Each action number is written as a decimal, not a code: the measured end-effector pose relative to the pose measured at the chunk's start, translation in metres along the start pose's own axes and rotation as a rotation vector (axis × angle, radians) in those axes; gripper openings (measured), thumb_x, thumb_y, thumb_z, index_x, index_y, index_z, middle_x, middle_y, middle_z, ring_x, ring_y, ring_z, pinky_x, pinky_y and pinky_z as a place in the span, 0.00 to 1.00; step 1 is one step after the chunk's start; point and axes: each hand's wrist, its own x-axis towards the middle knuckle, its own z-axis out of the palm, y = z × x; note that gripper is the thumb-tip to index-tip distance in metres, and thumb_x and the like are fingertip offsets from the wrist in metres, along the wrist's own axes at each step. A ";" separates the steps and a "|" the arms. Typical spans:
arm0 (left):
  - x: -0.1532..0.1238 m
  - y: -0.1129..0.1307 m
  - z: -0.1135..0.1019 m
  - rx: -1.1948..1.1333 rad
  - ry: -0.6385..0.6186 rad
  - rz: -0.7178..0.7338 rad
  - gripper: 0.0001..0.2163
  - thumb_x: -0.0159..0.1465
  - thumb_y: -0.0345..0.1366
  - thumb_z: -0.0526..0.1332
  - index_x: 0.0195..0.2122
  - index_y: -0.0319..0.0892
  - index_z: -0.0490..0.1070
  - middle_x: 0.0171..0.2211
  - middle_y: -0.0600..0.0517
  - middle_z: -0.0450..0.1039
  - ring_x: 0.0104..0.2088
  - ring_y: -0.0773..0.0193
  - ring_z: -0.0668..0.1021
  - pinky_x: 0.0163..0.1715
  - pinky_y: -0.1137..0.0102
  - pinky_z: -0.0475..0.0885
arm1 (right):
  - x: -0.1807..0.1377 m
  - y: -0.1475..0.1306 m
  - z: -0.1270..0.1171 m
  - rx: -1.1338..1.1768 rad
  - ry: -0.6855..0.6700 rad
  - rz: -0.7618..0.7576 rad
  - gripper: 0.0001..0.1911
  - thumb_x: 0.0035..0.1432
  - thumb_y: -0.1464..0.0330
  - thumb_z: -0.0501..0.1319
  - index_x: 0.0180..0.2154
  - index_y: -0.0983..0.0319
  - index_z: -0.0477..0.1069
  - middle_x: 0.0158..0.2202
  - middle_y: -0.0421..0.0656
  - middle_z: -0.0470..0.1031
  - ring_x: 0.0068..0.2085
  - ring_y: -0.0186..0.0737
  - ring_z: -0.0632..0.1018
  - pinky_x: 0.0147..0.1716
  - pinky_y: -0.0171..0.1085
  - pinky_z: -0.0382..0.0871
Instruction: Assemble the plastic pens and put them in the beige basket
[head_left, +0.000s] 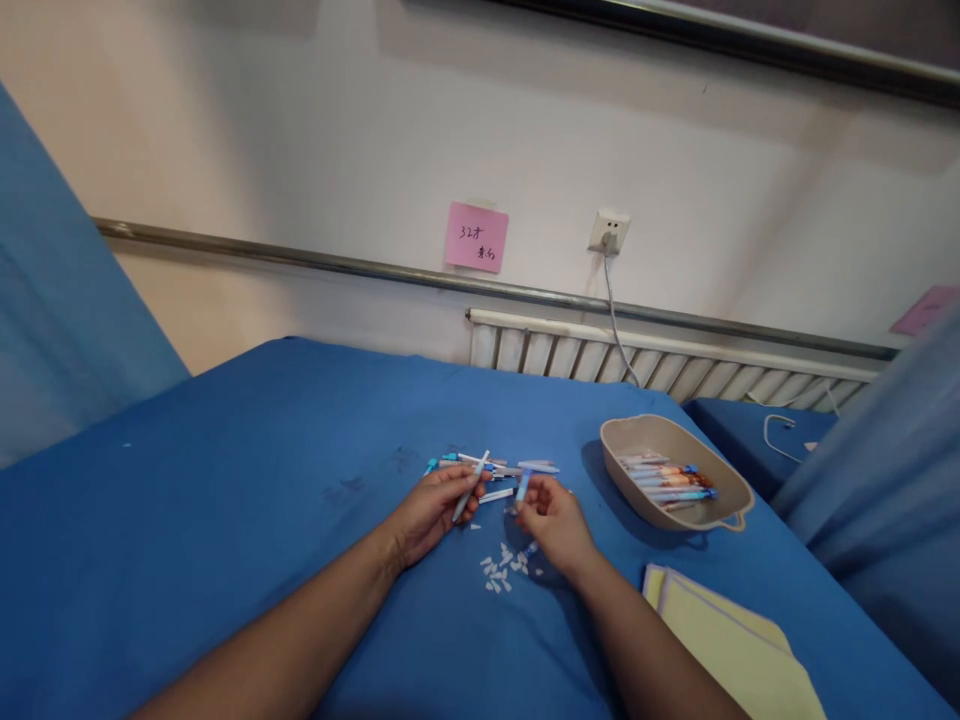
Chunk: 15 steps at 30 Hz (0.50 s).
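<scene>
At the centre of the frame, the left hand [431,510] is closed around a white pen [472,480], and the right hand [555,520] pinches a short blue-and-white piece [523,487]. Just behind them a pile of pens [491,464] lies on the blue worktop [262,480], with white scraps [501,572] below. To the right, a beige tray [645,435] holds more pens [671,480].

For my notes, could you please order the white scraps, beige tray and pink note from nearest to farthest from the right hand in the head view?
1. White scraps, left of the right hand.
2. Beige tray, to its right.
3. Pink note, on the wall.
</scene>
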 end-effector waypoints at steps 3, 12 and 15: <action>-0.001 -0.002 0.002 0.108 -0.048 0.022 0.13 0.55 0.40 0.65 0.37 0.36 0.74 0.26 0.53 0.70 0.20 0.73 0.69 0.19 0.77 0.61 | 0.002 -0.010 -0.006 0.243 0.027 0.062 0.27 0.40 0.64 0.69 0.44 0.60 0.64 0.23 0.34 0.70 0.21 0.33 0.74 0.20 0.31 0.66; -0.005 -0.006 0.009 0.531 -0.203 0.043 0.15 0.57 0.46 0.61 0.32 0.38 0.72 0.21 0.57 0.68 0.16 0.75 0.64 0.15 0.78 0.56 | 0.000 -0.020 -0.010 0.371 0.059 0.019 0.24 0.46 0.62 0.68 0.45 0.61 0.65 0.22 0.33 0.70 0.25 0.35 0.77 0.24 0.31 0.69; -0.006 -0.005 0.011 0.580 -0.210 0.045 0.15 0.57 0.47 0.61 0.31 0.38 0.71 0.20 0.57 0.67 0.16 0.75 0.64 0.15 0.78 0.56 | 0.001 -0.017 -0.009 0.342 0.070 0.000 0.28 0.46 0.63 0.68 0.49 0.60 0.62 0.21 0.34 0.71 0.25 0.35 0.77 0.25 0.31 0.69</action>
